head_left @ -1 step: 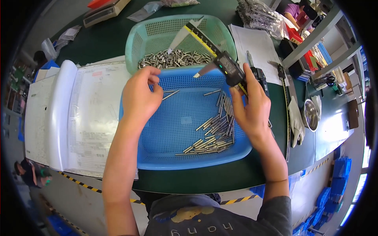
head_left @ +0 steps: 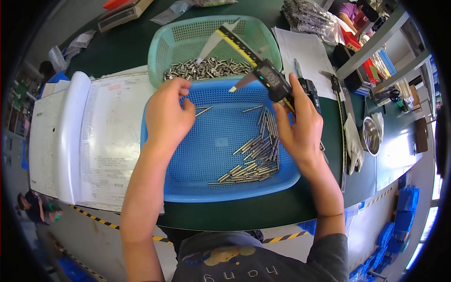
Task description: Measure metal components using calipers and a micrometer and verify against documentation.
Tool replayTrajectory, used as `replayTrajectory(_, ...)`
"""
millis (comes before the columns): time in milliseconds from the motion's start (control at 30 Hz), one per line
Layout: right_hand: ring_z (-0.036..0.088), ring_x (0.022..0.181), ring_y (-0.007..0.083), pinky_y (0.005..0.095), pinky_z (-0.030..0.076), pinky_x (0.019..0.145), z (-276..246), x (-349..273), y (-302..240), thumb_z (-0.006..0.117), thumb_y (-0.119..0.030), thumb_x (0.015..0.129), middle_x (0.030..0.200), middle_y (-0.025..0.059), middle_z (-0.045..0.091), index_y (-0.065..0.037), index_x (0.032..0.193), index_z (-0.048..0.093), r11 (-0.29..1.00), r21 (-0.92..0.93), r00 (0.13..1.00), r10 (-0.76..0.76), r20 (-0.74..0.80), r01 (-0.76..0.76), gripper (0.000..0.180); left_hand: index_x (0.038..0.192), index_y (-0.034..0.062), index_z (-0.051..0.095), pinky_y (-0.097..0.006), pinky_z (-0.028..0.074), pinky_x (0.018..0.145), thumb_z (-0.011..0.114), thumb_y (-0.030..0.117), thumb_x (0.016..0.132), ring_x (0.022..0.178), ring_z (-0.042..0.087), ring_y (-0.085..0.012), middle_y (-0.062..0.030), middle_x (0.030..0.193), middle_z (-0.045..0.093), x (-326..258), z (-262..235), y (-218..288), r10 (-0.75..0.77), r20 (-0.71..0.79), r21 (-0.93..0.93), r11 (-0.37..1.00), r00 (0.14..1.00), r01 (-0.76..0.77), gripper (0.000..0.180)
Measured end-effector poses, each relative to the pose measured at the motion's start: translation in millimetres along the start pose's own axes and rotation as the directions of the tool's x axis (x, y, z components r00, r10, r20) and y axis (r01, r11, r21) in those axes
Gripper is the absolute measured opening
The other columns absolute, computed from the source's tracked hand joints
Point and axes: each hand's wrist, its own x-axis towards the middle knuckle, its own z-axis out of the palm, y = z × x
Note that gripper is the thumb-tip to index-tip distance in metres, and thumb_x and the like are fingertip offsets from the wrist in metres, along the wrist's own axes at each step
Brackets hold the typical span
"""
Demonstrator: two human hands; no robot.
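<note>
My right hand is closed around a digital caliper, held slanting above two baskets. Its jaws stand wide apart, with nothing visible between them. Over the upper left of the blue basket hovers my left hand. Its fingers are bent, the thumb is apart from them, and no held thing shows. Slim metal pins lie mostly along the blue basket's right side, with a few near my left hand. Behind, a green basket holds many shorter metal pieces.
Papers under a curled clear sheet lie at the left. Right of the baskets are a micrometer, another caliper, a white glove and a metal bowl. A metal shelf post rises at the far right, with a person beyond.
</note>
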Motion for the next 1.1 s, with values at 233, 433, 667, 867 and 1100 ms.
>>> replayTrajectory(233,0.067,0.072,0.0260,0.0324,0.052,0.065,-4.6,-1.2,-5.9,0.071,-0.006,0.077,0.088,0.0183,0.066,0.000,0.131,0.050,0.997,0.042,0.995,0.064,0.077,-0.068,0.058,0.079,0.0048,0.061,-0.039,0.048,0.068,0.070,0.013,0.070,0.079,0.062,-0.0283,-0.0089,0.078,0.062,-30.8,24.8,23.9,0.365,0.570,-0.085,0.917,0.736,-0.389,0.015)
replayTrajectory(433,0.065,0.067,0.0215,0.0327,0.050,0.057,-1.6,-0.3,-3.4,0.072,-0.011,0.077,0.085,0.0122,0.063,-0.001,0.131,0.049,0.999,0.042,0.997,0.025,0.069,-0.028,0.060,0.074,0.0054,0.060,-0.040,0.048,0.065,0.069,0.013,0.069,0.076,0.061,-0.0282,-0.0082,0.075,0.061,-26.4,30.2,16.4,0.346,0.615,-0.099,0.925,0.709,-0.366,0.013)
replayTrajectory(667,0.065,0.067,0.0214,0.0320,0.052,0.062,-2.5,-2.9,0.1,0.073,-0.009,0.076,0.092,0.0133,0.065,-0.002,0.129,0.052,0.999,0.040,0.997,-0.004,0.071,0.001,0.058,0.080,0.0059,0.058,-0.042,0.048,0.066,0.065,0.011,0.070,0.078,0.061,-0.0306,-0.0099,0.081,0.061,-30.2,38.0,10.5,0.367,0.544,-0.065,0.915,0.755,-0.398,0.013)
replayTrajectory(867,0.067,0.072,0.0224,0.0316,0.052,0.067,-1.9,-1.3,-3.6,0.072,-0.005,0.077,0.096,0.0175,0.067,-0.001,0.127,0.054,0.998,0.058,0.999,0.001,0.053,-0.004,0.054,0.083,0.0067,0.058,-0.043,0.050,0.067,0.063,0.011,0.073,0.081,0.061,-0.0309,-0.0091,0.080,0.060,-33.6,52.4,3.2,0.404,0.393,0.010,0.896,0.826,-0.443,0.012)
replayTrajectory(1100,0.067,0.083,0.0240,0.0312,0.052,0.072,-3.4,-3.4,-2.9,0.069,-0.002,0.079,0.100,0.0188,0.066,0.001,0.127,0.054,0.993,0.094,0.993,0.064,0.103,-0.074,0.050,0.076,0.0060,0.061,-0.040,0.051,0.063,0.063,0.009,0.070,0.081,0.062,-0.0262,-0.0070,0.080,0.061,-29.2,54.0,9.4,0.495,0.370,0.160,0.800,0.786,-0.579,0.007)
